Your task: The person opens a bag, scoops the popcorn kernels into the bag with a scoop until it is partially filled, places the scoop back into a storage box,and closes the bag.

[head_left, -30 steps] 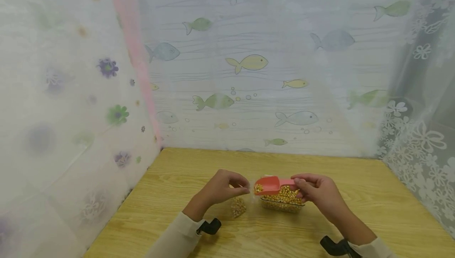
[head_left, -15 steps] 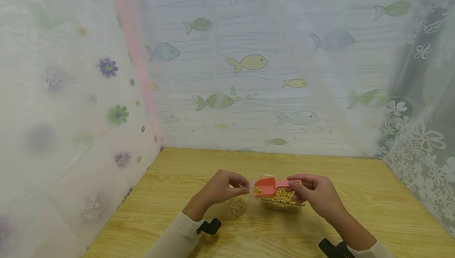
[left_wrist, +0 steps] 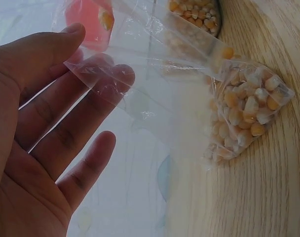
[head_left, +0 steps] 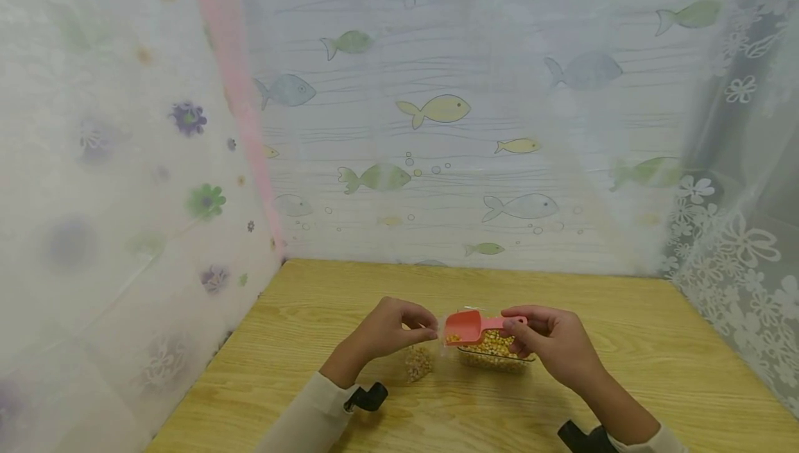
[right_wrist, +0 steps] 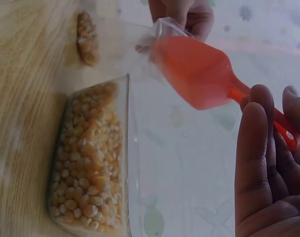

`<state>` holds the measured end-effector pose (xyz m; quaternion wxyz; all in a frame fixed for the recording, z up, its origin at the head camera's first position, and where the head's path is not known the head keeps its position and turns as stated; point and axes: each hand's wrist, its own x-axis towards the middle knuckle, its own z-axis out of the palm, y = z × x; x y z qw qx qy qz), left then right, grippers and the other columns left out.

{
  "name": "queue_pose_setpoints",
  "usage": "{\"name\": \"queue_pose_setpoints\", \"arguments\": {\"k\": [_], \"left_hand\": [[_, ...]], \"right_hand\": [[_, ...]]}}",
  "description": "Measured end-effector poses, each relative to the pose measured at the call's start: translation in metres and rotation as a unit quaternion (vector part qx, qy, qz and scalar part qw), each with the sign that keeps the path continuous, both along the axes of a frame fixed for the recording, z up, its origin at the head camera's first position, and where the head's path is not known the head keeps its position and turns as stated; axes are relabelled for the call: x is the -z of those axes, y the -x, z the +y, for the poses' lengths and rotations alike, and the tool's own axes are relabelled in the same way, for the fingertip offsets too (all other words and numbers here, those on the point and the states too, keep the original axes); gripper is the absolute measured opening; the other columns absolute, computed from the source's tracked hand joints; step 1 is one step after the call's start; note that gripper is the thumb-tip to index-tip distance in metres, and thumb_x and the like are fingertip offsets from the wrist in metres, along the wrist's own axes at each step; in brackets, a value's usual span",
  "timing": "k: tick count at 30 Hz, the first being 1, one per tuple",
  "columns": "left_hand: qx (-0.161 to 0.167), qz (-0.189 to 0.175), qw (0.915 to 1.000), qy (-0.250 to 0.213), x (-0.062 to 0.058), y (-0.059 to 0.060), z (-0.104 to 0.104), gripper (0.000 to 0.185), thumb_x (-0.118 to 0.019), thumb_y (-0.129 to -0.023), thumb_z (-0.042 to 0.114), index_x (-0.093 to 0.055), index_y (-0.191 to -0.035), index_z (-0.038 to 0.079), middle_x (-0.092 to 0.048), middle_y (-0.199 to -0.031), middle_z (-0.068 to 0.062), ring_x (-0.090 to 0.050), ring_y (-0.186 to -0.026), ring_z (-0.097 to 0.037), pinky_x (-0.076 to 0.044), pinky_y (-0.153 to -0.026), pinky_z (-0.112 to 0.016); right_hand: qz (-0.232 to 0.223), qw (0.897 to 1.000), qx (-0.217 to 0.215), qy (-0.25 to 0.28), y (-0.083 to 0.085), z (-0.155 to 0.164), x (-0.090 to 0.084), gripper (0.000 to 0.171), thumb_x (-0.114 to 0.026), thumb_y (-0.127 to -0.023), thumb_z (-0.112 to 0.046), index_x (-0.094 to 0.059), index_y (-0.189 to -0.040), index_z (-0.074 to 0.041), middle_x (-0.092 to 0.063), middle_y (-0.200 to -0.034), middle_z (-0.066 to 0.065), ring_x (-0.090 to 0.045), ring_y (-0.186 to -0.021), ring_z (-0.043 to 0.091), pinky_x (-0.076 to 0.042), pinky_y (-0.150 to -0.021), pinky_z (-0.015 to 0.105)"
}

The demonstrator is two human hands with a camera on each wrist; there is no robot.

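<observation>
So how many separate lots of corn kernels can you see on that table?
3: a heap in the clear container, some in the bottom of the plastic bag pinched by the left hand, and a few in the red scoop.

We read this as small curtained-off booth, home-like rather than lab or shop. Wooden tabletop (head_left: 624,342) fills lower frame, light grain, plain edge. Fish-print curtain (head_left: 437,109) hangs straight across back, upper centre: pale sheet with green, yellow, grey fish and bubbles. Sheer flower-print curtain (head_left: 125,161) closes left side, pink strip (head_left: 234,92) at its seam. White lace curtain (head_left: 736,245) with flower pattern closes right side. We see no machines, shelving or signage; household fabrics enclose one table.
</observation>
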<state>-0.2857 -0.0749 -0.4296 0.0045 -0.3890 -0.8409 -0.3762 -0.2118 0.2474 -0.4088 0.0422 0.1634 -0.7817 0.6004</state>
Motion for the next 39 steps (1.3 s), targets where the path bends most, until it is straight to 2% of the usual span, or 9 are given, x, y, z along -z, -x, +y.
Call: {"name": "queue_pose_setpoints", "arguments": {"k": [15,18,23,28,35,39], "left_hand": [[0.002,-0.001,1.0000,-0.004,-0.001,0.000,-0.001,0.014,-0.075,-0.097,0.034,-0.080,-0.108,0.025,-0.077,-0.099,0.015,-0.070,-0.086,0.003,-0.061,-0.080,-0.031],[0.001,0.001,1.0000,-0.002,-0.001,0.000,-0.001,0.016,-0.075,-0.097,0.034,-0.080,-0.108,0.023,-0.077,-0.099,0.015,-0.070,-0.086,0.003,-0.061,-0.080,-0.031],[0.000,0.003,1.0000,-0.001,-0.001,0.000,-0.001,0.017,-0.074,-0.098,0.034,-0.080,-0.108,0.021,-0.077,-0.099,0.015,-0.070,-0.086,0.003,-0.061,-0.080,-0.031],[-0.003,0.005,1.0000,0.001,-0.001,0.000,-0.001,0.019,-0.074,-0.098,0.033,-0.080,-0.109,0.020,-0.077,-0.100,0.015,-0.070,-0.087,0.003,-0.060,-0.079,-0.028],[-0.010,-0.004,0.9999,0.007,-0.002,0.001,-0.002,0.022,-0.074,-0.098,0.035,-0.080,-0.110,0.019,-0.076,-0.100,0.015,-0.070,-0.087,0.002,-0.059,-0.080,-0.023],[-0.011,-0.003,0.9999,0.006,0.000,0.002,-0.003,0.020,-0.074,-0.098,0.036,-0.080,-0.110,0.021,-0.077,-0.101,0.015,-0.070,-0.088,0.002,-0.059,-0.080,-0.024]], "right_hand": [[0.024,1.000,0.010,-0.007,-0.001,-0.002,0.001,0.031,-0.071,-0.100,-0.022,-0.072,-0.123,-0.001,-0.079,-0.099,0.017,-0.076,-0.073,0.021,-0.063,-0.066,0.038],[0.040,0.999,0.010,-0.019,-0.003,-0.003,0.001,0.029,-0.071,-0.100,-0.020,-0.073,-0.123,-0.003,-0.080,-0.098,0.013,-0.076,-0.074,0.022,-0.063,-0.066,0.037],[0.083,0.995,0.019,-0.050,-0.006,-0.005,0.000,0.026,-0.074,-0.097,-0.022,-0.076,-0.120,-0.010,-0.078,-0.087,0.002,-0.076,-0.071,0.022,-0.063,-0.064,0.034],[0.151,0.985,0.027,-0.080,-0.008,-0.009,0.001,0.024,-0.076,-0.095,-0.019,-0.077,-0.118,-0.013,-0.075,-0.083,-0.006,-0.076,-0.069,0.018,-0.062,-0.061,0.029],[0.269,0.956,0.035,-0.113,-0.007,-0.014,0.006,0.027,-0.081,-0.089,-0.006,-0.079,-0.115,-0.010,-0.074,-0.078,-0.010,-0.072,-0.063,0.001,-0.058,-0.056,0.019],[0.307,0.944,0.036,-0.115,-0.006,-0.014,0.006,0.029,-0.082,-0.086,-0.001,-0.079,-0.114,-0.009,-0.074,-0.078,-0.009,-0.070,-0.063,-0.003,-0.056,-0.055,0.016]]}}
